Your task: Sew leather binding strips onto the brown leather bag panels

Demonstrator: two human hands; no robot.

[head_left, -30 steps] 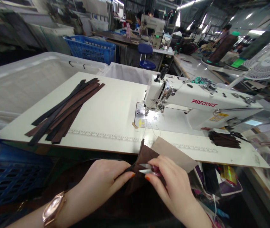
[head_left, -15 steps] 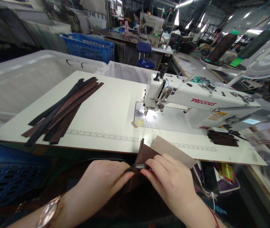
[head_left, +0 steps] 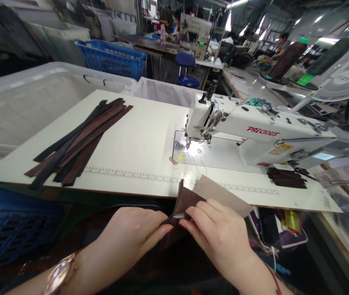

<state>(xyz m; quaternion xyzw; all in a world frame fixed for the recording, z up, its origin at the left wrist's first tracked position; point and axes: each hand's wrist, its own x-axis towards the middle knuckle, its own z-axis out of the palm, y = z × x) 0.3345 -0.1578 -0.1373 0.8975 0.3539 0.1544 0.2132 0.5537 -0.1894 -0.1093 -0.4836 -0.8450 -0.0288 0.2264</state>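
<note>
The right hand point(head_left: 221, 229) holds slim metal snips point(head_left: 179, 216) against folded brown fabric point(head_left: 189, 198).

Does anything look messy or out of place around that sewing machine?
Mildly: loose threads trail from the sewing machine onto the white table, and the dark strips at left lie crisscrossed, unlike the tidier bundle at right. Nothing looks spilled or damaged.

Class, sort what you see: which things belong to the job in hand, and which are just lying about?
Belong to the job:
- brown material, pinched in the left hand
- scissors, in the right hand
- probably the sewing machine

Apparently just about:
- blue stool
- blue plastic basket
- pink bottle
- white fan
</note>
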